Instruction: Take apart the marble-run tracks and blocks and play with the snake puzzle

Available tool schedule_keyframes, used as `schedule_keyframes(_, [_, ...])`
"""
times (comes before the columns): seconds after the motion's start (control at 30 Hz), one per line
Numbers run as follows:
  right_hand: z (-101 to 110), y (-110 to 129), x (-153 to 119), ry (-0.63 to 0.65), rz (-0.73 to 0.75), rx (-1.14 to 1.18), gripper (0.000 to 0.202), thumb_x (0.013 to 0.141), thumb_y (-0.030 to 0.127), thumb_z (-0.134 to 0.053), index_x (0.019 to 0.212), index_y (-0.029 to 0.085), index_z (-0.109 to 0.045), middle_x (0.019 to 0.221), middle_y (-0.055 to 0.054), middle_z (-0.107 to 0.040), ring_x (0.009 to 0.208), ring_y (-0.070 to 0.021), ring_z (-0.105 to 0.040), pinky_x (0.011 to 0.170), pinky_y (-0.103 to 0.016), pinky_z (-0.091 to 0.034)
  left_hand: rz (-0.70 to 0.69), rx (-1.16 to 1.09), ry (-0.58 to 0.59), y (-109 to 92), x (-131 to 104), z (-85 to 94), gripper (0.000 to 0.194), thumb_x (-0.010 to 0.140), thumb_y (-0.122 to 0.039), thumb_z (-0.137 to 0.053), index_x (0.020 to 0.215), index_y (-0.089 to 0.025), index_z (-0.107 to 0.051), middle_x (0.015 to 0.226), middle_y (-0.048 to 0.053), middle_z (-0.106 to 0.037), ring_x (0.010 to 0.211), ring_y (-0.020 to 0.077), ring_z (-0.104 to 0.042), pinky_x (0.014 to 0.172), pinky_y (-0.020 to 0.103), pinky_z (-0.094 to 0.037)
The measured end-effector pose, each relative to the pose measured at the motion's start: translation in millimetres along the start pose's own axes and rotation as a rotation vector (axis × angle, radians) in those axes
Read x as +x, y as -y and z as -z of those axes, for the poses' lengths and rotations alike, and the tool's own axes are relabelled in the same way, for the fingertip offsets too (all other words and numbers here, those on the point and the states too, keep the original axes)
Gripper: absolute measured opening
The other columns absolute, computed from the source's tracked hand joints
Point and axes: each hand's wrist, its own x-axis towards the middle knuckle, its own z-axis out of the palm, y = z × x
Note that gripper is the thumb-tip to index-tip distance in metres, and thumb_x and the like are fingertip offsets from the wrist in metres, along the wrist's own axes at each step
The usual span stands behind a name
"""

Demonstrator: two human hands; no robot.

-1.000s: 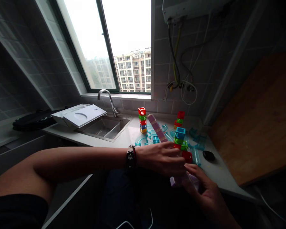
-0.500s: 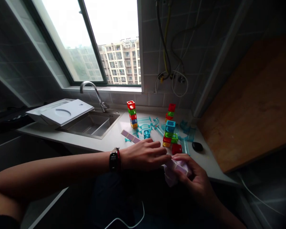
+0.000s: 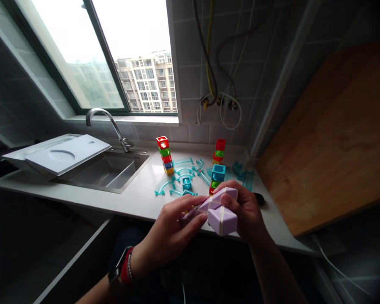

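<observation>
Held between both hands is a lilac snake puzzle [image 3: 223, 220], a chain of faceted blocks with pale lines at the joints. My right hand [image 3: 248, 215] is closed around its folded blocks, with the thumb pressed on top. The fingers and thumb of my left hand [image 3: 174, 230] pinch its straight end, which is partly covered by them. Just behind the hands stands a stack of coloured cubes [image 3: 218, 171], blue on top with green and red below; its base is hidden.
Clear teal track pieces [image 3: 164, 185] lie across the white counter [image 3: 139, 202]. Two more cube towers, one at left [image 3: 165, 154] and one at the back [image 3: 220, 147], stand upright. A dark rounded object [image 3: 259, 199] is at right. White lids [image 3: 66, 154] lean over the sink [image 3: 114, 173].
My left hand has turned from palm-down to thumb-up and now pinches the puzzle's straight end. The puzzle has been raised and turned, showing its folded blocks. The view has shifted right.
</observation>
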Motion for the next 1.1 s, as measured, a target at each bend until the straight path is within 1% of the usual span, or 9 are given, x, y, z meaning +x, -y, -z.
schedule_keyframes(0.1, [8, -16, 6, 0.048, -0.004, 0.05, 0.027, 0.093, 0.049, -0.07, 0.092, 0.022, -0.073, 0.083, 0.0, -0.061, 0.07, -0.0149, -0.05, 0.062, -0.027, -0.039, 0.292, -0.358, 0.128, 7, 11, -8.6, 0.04, 0.093, -0.044, -0.074, 0.121, -0.016, -0.071, 0.088, 0.007, -0.071, 0.068, 0.0143, -0.061, 0.057, 0.024, -0.052])
schedule_keyframes(0.2, [19, -29, 4, 0.051, -0.04, 0.133, 0.027, 0.09, 0.049, -0.071, 0.086, 0.022, -0.071, 0.084, -0.001, -0.06, 0.072, -0.0164, -0.051, 0.065, -0.029, -0.039, 0.393, -0.544, 0.205, 17, 21, -20.8, 0.04, 0.086, -0.044, -0.082, 0.11, -0.014, -0.07, 0.086, 0.006, -0.07, 0.067, 0.0124, -0.06, 0.056, 0.022, -0.052])
schedule_keyframes(0.37, [31, -44, 0, -0.039, -0.041, 0.301, 0.022, 0.086, 0.045, -0.074, 0.083, 0.023, -0.07, 0.076, 0.0, -0.056, 0.065, -0.0163, -0.049, 0.061, -0.029, -0.039, 0.344, -0.551, 0.157, 30, 36, -47.4, 0.036, 0.08, -0.038, -0.088, 0.101, -0.014, -0.07, 0.099, 0.008, -0.072, 0.081, 0.0138, -0.063, 0.063, 0.019, -0.05])
schedule_keyframes(0.57, [39, -43, 5, -0.158, -0.108, 0.417, 0.029, 0.083, 0.048, -0.073, 0.073, 0.023, -0.065, 0.068, 0.003, -0.052, 0.053, -0.0129, -0.042, 0.052, -0.026, -0.035, 0.153, -0.451, 0.096, 37, 49, -70.1, 0.027, 0.084, -0.033, -0.085, 0.098, -0.018, -0.068, 0.098, 0.004, -0.069, 0.082, 0.0132, -0.062, 0.063, 0.019, -0.047])
schedule_keyframes(0.67, [41, -36, 5, -0.224, -0.142, 0.352, 0.028, 0.087, 0.048, -0.069, 0.075, 0.023, -0.065, 0.07, 0.002, -0.053, 0.056, -0.0135, -0.045, 0.052, -0.026, -0.037, 0.046, -0.36, 0.084, 43, 55, -71.3, 0.022, 0.087, -0.031, -0.082, 0.099, -0.019, -0.068, 0.097, 0.003, -0.068, 0.082, 0.014, -0.064, 0.06, 0.019, -0.047])
schedule_keyframes(0.83, [30, -27, 3, -0.418, -0.052, 0.136, 0.022, 0.09, 0.036, -0.068, 0.111, 0.031, -0.071, 0.099, -0.003, -0.068, 0.077, -0.0188, -0.062, 0.063, -0.03, -0.051, -0.119, -0.281, 0.086, 55, 62, -61.3, 0.019, 0.088, -0.025, -0.079, 0.106, -0.023, -0.072, 0.097, 0.003, -0.071, 0.085, 0.0155, -0.067, 0.067, 0.022, -0.051])
schedule_keyframes(0.9, [26, -28, 2, -0.478, 0.072, -0.041, 0.023, 0.092, 0.033, -0.063, 0.111, 0.03, -0.075, 0.109, -0.006, -0.071, 0.095, -0.0237, -0.066, 0.079, -0.037, -0.055, -0.08, -0.326, 0.063, 56, 64, -54.7, 0.019, 0.089, -0.027, -0.079, 0.107, -0.023, -0.073, 0.098, 0.004, -0.071, 0.086, 0.016, -0.068, 0.067, 0.022, -0.052])
schedule_keyframes(1.0, [27, -31, -1, -0.446, 0.165, -0.234, 0.03, 0.095, 0.037, -0.057, 0.111, 0.027, -0.08, 0.122, -0.009, -0.071, 0.117, -0.0306, -0.064, 0.098, -0.046, -0.053, 0.072, -0.465, 0.069, 56, 68, -45.0, 0.022, 0.09, -0.035, -0.079, 0.107, -0.022, -0.073, 0.101, 0.005, -0.072, 0.087, 0.0172, -0.068, 0.063, 0.022, -0.052])
schedule_keyframes(1.1, [33, -34, -6, -0.325, 0.154, -0.26, 0.041, 0.097, 0.052, -0.055, 0.119, 0.026, -0.077, 0.129, -0.011, -0.067, 0.12, -0.0351, -0.063, 0.098, -0.05, -0.054, 0.147, -0.586, 0.098, 55, 70, -39.3, 0.028, 0.088, -0.038, -0.082, 0.106, -0.019, -0.075, 0.103, 0.007, -0.073, 0.089, 0.0182, -0.068, 0.067, 0.024, -0.055])
